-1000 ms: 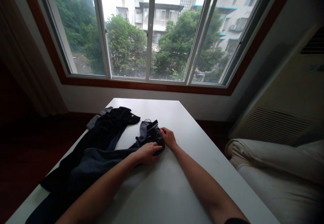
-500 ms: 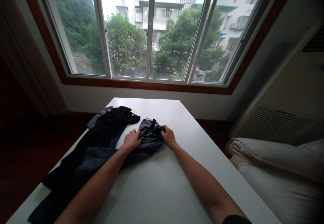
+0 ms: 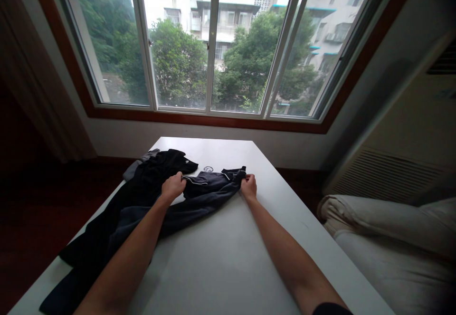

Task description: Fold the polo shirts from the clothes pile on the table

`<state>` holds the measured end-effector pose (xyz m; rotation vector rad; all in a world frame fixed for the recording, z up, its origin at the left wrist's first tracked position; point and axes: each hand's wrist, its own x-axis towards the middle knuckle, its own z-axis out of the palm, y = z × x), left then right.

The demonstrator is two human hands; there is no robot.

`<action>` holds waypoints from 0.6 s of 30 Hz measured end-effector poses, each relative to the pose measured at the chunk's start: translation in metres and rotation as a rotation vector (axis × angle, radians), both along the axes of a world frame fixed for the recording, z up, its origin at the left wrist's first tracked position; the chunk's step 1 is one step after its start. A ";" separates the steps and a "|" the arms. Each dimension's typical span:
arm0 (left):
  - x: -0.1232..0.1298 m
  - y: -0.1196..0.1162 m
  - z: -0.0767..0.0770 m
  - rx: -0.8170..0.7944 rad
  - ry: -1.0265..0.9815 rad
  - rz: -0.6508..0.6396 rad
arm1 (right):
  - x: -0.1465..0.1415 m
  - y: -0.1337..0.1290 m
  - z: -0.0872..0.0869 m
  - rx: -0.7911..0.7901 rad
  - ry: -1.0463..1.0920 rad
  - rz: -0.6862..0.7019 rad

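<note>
A dark blue-grey garment (image 3: 210, 196) with white trim lies stretched between my two hands; its exact kind is not clear. My left hand (image 3: 173, 187) is closed on the garment's upper edge at the left, near a white-lined strip. At the right end, my right hand (image 3: 249, 186) pinches a dark bunched corner. A thin pale loop (image 3: 208, 168) shows just beyond the upper edge. The garment's length runs down to the left, partly hidden under my left forearm. Black clothing (image 3: 142, 186) lies against it on the left.
The clothes rest on a white table (image 3: 221, 267). Some grey cloth (image 3: 137, 165) sticks out at its far left edge. Beyond the table are a wall and a wide window (image 3: 210, 58). Pale padded bedding or cushions (image 3: 392, 239) lie to the right, before a vented appliance (image 3: 384, 172).
My hands have moved apart, left hand to the left and a little away, right hand to the right. The bunched garment between them is now spread wider, and the pale loop shows more clearly.
</note>
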<state>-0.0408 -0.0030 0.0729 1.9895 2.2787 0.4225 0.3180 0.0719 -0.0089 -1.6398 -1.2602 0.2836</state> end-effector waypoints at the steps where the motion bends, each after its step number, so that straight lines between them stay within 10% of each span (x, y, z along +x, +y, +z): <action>1: -0.003 0.002 -0.001 -0.008 -0.038 0.018 | -0.001 -0.002 0.003 0.045 -0.027 -0.017; 6: -0.005 0.010 -0.014 0.009 -0.119 0.016 | -0.019 -0.019 0.023 0.236 -0.290 0.172; 11: 0.006 0.008 -0.025 0.142 -0.194 -0.201 | -0.041 -0.030 0.023 0.078 -0.528 0.557; 18: 0.017 -0.004 -0.021 0.004 -0.129 -0.472 | -0.034 -0.029 0.025 -0.042 -0.717 0.432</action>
